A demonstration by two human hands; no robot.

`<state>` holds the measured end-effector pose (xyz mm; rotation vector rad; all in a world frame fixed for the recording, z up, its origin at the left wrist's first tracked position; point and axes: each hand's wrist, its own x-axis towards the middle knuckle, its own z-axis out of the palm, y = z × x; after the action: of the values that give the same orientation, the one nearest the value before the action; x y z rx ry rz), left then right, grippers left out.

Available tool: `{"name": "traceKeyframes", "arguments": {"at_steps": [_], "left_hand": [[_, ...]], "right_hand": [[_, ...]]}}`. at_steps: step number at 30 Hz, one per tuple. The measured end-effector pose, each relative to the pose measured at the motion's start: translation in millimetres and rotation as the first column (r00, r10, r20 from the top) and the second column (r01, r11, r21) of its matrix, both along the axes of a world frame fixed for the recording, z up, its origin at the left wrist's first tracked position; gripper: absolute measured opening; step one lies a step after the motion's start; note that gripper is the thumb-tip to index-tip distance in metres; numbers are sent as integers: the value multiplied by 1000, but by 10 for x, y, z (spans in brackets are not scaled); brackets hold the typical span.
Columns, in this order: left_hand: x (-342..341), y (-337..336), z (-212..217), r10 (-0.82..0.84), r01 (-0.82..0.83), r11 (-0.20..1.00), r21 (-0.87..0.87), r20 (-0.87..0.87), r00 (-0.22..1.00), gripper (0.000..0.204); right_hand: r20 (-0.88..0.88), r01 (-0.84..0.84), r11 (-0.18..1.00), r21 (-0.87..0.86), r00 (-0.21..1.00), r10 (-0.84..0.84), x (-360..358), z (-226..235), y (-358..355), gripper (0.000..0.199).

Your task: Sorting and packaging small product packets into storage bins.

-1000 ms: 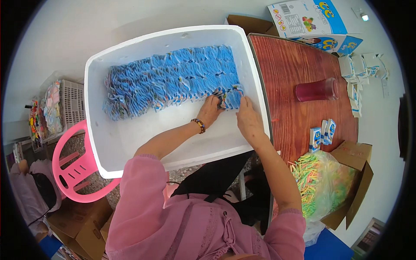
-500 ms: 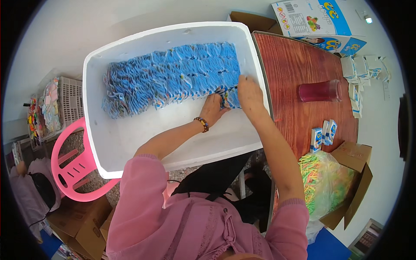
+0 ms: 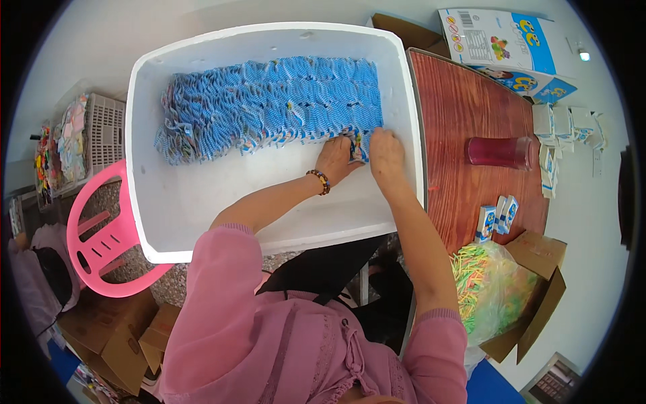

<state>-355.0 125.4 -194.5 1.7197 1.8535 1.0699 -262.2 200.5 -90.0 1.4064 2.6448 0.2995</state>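
Rows of small blue-and-white sachets (image 3: 269, 101) stand packed on edge in a big white foam box (image 3: 256, 246). At the near right end of these rows, both hands work close together. My left hand (image 3: 334, 159), a beaded bracelet on its wrist, is closed on a few sachets (image 3: 356, 147), thumb toward the right. Just right of it, my right hand (image 3: 387, 156) has its fingers curled down on the same sachets, by the box's right wall. Its fingertips are partly hidden.
A pink plastic chair (image 3: 111, 252) is under the box's left side. On the wood-patterned table (image 3: 451, 182) at right are a dark red cup (image 3: 498, 153), small blue-and-white boxes (image 3: 486, 223) and a bag of coloured sticks (image 3: 484, 286) in a carton. Baskets of packets (image 3: 74, 135) stand left.
The head view has shifted slightly. My right hand has come down lower over the sachets, its fingers now beside the row's end; my left hand stays at the same sachets.
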Motion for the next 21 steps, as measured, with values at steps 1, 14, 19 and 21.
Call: {"name": "traceKeyframes", "arguments": {"at_steps": [1, 14, 19, 21], "left_hand": [[12, 25, -16, 26, -26, 1000, -16, 17, 1000, 51], [-202, -163, -283, -148, 145, 966, 213, -3, 989, 51], [-156, -135, -257, -96, 94, 991, 93, 16, 995, 44], [-124, -136, -227, -86, 85, 991, 103, 10, 996, 44]], "right_hand": [[5, -16, 1000, 5, 1000, 16, -21, -17, 5, 8], [98, -39, 731, -681, 985, 144, 332, -92, -148, 18], [-25, -71, 780, -622, 997, 71, 273, -233, -107, 19], [-5, -55, 769, -637, 998, 66, 275, -149, -144, 17]]}}
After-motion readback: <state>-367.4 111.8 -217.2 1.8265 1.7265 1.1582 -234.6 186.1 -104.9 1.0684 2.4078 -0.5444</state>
